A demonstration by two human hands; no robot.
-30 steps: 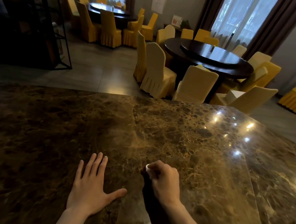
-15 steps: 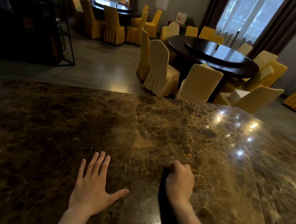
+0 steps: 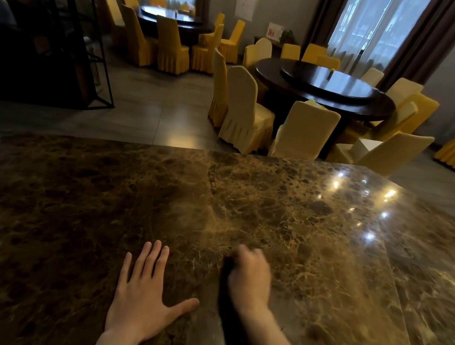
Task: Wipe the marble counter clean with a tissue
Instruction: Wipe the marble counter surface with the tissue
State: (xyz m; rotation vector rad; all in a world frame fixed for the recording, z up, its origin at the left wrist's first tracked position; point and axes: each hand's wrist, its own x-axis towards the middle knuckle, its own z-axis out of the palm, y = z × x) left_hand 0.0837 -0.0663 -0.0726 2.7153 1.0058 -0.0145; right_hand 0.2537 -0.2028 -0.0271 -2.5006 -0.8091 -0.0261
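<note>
The left hand [image 3: 143,300] lies flat on the table [image 3: 312,236], fingers [image 3: 154,260] spread. The right hand [image 3: 251,279], blurred, is curled into a fist on the surface just beside it; the tissue is not visible, so whether it is inside the fist cannot be told. The table is glossy brown marble with light veins. Beyond stand yellow-covered chairs [image 3: 243,110] around a dark round dining table [image 3: 325,94].
</note>
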